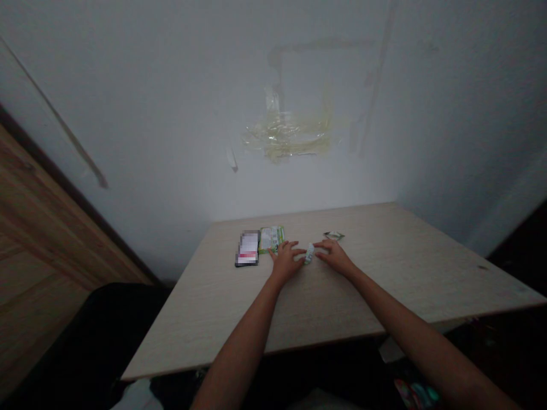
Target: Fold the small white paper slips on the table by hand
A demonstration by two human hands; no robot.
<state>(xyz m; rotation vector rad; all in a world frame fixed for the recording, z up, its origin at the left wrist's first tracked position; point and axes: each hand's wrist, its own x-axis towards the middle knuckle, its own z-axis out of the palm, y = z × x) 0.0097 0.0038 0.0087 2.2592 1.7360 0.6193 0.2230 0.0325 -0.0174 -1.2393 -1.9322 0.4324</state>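
A small white and green folded packet (pixel 310 253) is held between my hands, just above or on the tabletop. My left hand (pixel 287 262) has its index finger and thumb at the packet's left edge, its other fingers spread over the table. From the other side, the index finger and thumb of my right hand (pixel 335 257) meet the packet's right edge. Partly under the left fingers lies a flat green and white printed sachet or leaflet (pixel 271 236). Behind the right hand is a small green and white piece of paper or wrapper (pixel 334 234).
A phone (pixel 248 248) with a lit, blurred screen lies left of the green sheet on the light wooden table (pixel 205 319). A white wall (pixel 171 114) with old tape marks rises at the table's back edge. At far left is a wooden panel (pixel 38 228).
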